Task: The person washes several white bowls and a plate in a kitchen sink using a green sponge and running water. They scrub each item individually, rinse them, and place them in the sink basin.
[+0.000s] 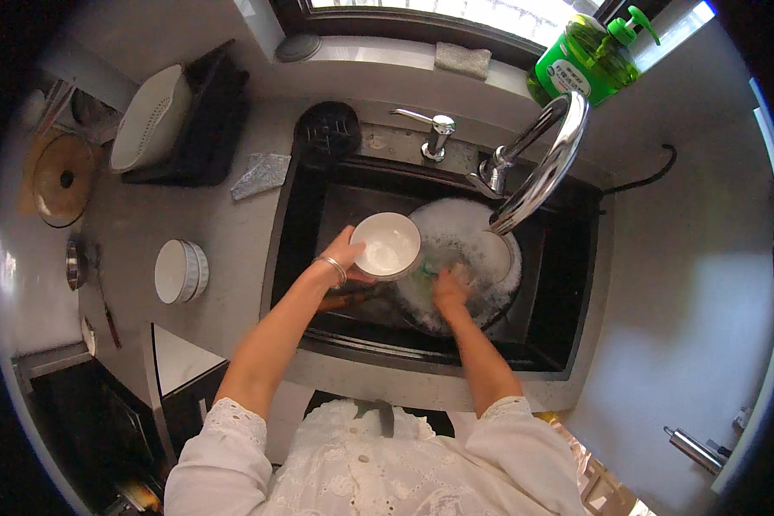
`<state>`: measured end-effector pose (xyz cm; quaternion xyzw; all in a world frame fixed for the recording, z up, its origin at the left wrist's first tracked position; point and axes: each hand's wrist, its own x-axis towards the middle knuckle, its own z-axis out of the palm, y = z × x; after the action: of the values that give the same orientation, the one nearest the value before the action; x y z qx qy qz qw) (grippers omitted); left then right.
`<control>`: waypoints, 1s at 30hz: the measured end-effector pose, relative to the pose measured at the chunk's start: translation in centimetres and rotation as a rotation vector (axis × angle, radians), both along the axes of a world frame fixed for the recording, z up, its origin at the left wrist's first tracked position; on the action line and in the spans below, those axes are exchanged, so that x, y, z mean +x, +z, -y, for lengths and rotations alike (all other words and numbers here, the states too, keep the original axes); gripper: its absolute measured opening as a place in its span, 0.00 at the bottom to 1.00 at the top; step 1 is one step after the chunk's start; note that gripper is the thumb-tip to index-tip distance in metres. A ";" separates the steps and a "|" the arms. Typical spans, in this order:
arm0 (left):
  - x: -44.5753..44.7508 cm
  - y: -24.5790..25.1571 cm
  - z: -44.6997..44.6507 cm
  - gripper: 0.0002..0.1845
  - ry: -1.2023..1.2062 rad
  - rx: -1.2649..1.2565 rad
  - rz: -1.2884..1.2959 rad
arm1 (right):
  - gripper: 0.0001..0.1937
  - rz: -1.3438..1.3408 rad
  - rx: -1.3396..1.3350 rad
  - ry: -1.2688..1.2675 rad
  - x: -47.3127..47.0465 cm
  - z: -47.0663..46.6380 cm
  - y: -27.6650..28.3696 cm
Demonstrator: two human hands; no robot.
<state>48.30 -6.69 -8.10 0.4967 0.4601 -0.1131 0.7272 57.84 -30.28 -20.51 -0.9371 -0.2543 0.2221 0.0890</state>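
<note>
My left hand (pixel 346 255), a silver bangle at its wrist, holds a white bowl (pixel 387 244) tilted above the left side of a round basin. The basin of sudsy water (pixel 448 216) stands in a black sink (pixel 559 297). My right hand (pixel 450 291) is down in the suds, to the right of the bowl. Something green (pixel 429 267) shows at its fingertips, partly under the water; whether the fingers grip it is unclear. A pale round rim (pixel 503 258), perhaps of another bowl, shows through the foam at the basin's right side.
A chrome faucet (pixel 558 155) arches over the basin. Beside it stand a soap dispenser (pixel 437 137) and a black drain basket (pixel 327 129). Stacked white bowls (pixel 175 272) lie left on the counter, below a white colander (pixel 151 122). A green pump bottle (pixel 580 64) occupies the sill.
</note>
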 end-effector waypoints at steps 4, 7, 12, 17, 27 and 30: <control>-1.0 -1.8 1.9 0.23 0.123 -0.197 0.022 | 0.23 0.043 -0.168 0.357 -1.2 0.1 1.5; -1.2 -4.6 3.3 0.22 0.272 -0.549 -0.017 | 0.22 -0.164 0.037 0.120 -0.1 0.0 5.2; -0.9 -4.3 4.6 0.14 0.633 -1.200 0.029 | 0.16 -0.147 0.817 -0.008 -1.5 -0.5 14.5; 1.5 1.1 7.9 0.12 0.663 -0.798 -0.032 | 0.17 0.201 0.728 0.401 -5.7 -3.5 19.8; -0.8 1.4 7.3 0.12 0.075 -1.055 0.013 | 0.14 -0.889 0.939 -0.315 5.2 -8.2 17.8; -0.7 2.5 8.5 0.11 0.032 -1.062 0.171 | 0.17 -1.765 1.082 -0.672 6.1 -6.6 16.0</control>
<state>47.62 -15.15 -5.62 0.0608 0.2862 -0.2781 0.9149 63.94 -23.65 -4.48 -0.3056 0.1044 0.6398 0.6974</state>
